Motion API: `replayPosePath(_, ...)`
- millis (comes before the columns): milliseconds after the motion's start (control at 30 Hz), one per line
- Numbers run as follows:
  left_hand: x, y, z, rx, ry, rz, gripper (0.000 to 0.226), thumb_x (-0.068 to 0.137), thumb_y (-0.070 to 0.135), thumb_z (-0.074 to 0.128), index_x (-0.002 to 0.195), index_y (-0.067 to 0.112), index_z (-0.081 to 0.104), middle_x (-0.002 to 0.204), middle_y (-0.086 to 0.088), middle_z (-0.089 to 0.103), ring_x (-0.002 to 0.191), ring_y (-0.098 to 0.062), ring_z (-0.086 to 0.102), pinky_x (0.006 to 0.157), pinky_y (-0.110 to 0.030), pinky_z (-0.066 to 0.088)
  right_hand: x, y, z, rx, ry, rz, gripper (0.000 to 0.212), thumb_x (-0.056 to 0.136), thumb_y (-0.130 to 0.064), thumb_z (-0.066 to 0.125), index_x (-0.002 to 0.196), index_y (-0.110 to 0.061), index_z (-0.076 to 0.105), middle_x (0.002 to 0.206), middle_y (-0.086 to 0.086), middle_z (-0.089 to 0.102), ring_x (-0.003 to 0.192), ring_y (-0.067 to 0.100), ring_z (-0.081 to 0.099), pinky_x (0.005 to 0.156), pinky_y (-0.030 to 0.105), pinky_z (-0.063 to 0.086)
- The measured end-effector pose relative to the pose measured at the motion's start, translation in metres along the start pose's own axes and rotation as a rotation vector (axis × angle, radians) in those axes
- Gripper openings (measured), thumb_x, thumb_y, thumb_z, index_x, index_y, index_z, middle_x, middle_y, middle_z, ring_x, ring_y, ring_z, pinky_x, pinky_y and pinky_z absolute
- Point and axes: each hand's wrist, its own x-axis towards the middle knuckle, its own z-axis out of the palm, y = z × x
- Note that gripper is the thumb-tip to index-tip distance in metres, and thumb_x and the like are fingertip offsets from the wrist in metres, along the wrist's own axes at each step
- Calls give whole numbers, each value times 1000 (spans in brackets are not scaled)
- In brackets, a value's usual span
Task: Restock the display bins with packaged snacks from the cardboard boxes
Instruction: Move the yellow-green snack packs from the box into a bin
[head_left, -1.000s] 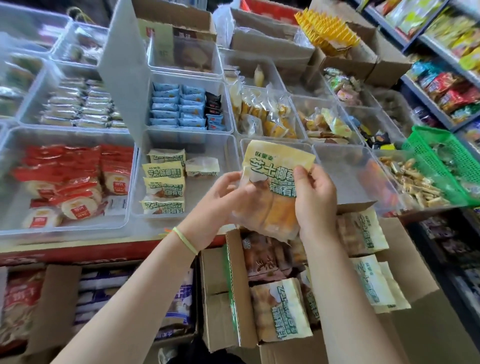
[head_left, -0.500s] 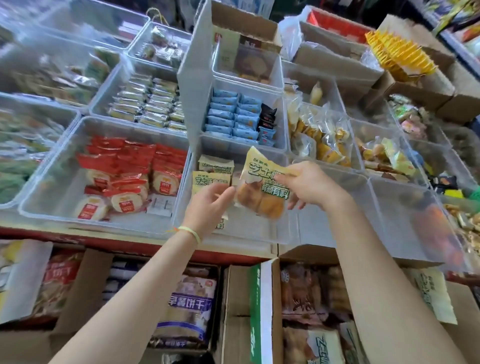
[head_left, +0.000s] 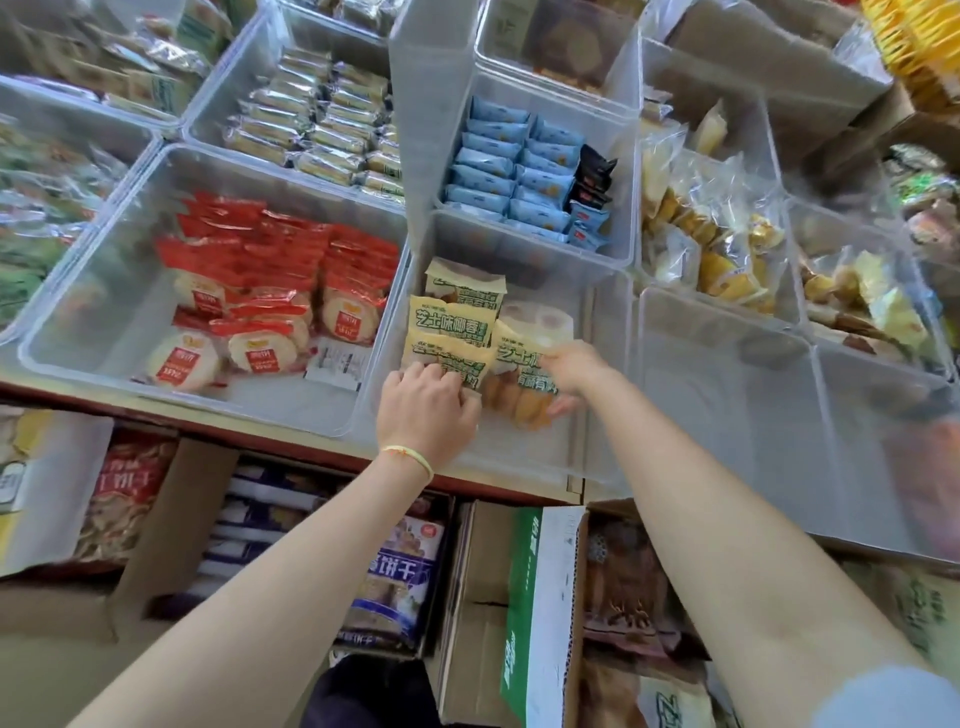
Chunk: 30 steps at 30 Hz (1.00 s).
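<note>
Over the clear bin (head_left: 470, 441), both hands set yellow packets down.
Right hand (head_left: 571, 366) grips the new packet (head_left: 522, 382); left hand (head_left: 428, 402) grips the front packet (head_left: 449, 358) of the row; best laid flush beside it.

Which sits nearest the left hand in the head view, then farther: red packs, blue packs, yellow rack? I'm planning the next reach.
From the left hand:
1. Red packs, in the bin to its left.
2. Blue packs, in the bin behind.
3. Yellow rack, far back right corner.
</note>
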Motion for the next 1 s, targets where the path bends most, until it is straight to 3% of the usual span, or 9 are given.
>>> replayPosePath(67, 0, 1, 0, 19, 22, -4, 31, 87, 36, 45, 70, 18, 64, 74, 1, 63, 77, -22, 56, 71, -35, 41, 20, 4, 2, 301, 167, -34, 28, 103, -15, 50, 128, -7, 61, 133, 9, 57, 108, 39, 65, 83, 49, 58)
replayPosePath(133, 0, 3, 2, 31, 36, 3, 32, 88, 36, 45, 68, 18, 64, 72, 1, 62, 75, -22, 55, 70, -34, 39, 35, 13, 4, 469, 310, -93, 27, 103, -21, 52, 125, -12, 65, 128, 8, 64, 110, 31, 64, 96, 49, 53)
replayPosePath(233, 0, 4, 3, 26, 55, -1, 32, 87, 35, 47, 66, 17, 64, 70, 0, 61, 72, -22, 53, 68, -34, 38, 36, 21, 14, 521, 266, -102, 31, 102, -29, 53, 129, -19, 63, 124, 3, 66, 112, 27, 63, 100, 47, 51)
replayPosePath(333, 1, 4, 4, 27, 52, -6, 34, 87, 35, 46, 66, 17, 65, 70, 0, 61, 74, -23, 55, 69, -34, 40, 28, 18, 23, 372, 102, -127, 37, 101, -33, 54, 137, -23, 56, 125, 0, 59, 113, 22, 56, 103, 44, 49)
replayPosePath(567, 3, 4, 4, 23, 29, -10, 33, 87, 35, 44, 69, 16, 66, 74, -1, 62, 77, -24, 55, 70, -35, 38, 32, 12, 16, 314, 91, -107, 54, 98, -32, 58, 148, -21, 41, 133, 4, 56, 95, 23, 59, 90, 44, 57)
replayPosePath(667, 2, 3, 4, 14, 7, -17, 34, 87, 35, 43, 70, 16, 66, 74, 0, 61, 78, -24, 55, 71, -35, 39, 26, 10, 8, 290, 156, -93, 59, 94, -32, 64, 147, -21, 42, 139, 4, 53, 107, 26, 61, 86, 42, 58)
replayPosePath(800, 4, 2, -2, -69, -43, -20, 31, 87, 37, 45, 74, 21, 68, 78, 4, 61, 88, -21, 56, 75, -34, 37, -13, 7, -9, 181, 233, -123, 61, 90, -39, 63, 146, -26, 40, 139, 5, 48, 96, 26, 63, 71, 37, 59)
replayPosePath(900, 0, 3, -18, -334, -55, -42, 27, 85, 34, 48, 82, 22, 72, 86, 5, 66, 94, -21, 55, 76, -34, 34, -68, 16, -22, 167, 324, -236, 46, 93, -42, 60, 134, -25, 52, 129, -1, 52, 107, 18, 59, 87, 34, 52)
replayPosePath(1000, -20, 27, -46, -577, 10, 14, 27, 85, 31, 50, 87, 16, 72, 87, 3, 66, 90, -20, 55, 76, -33, 39, -140, 40, -27, 301, 310, -334, 21, 97, -36, 54, 105, -21, 66, 102, -2, 69, 90, 15, 68, 79, 36, 56)
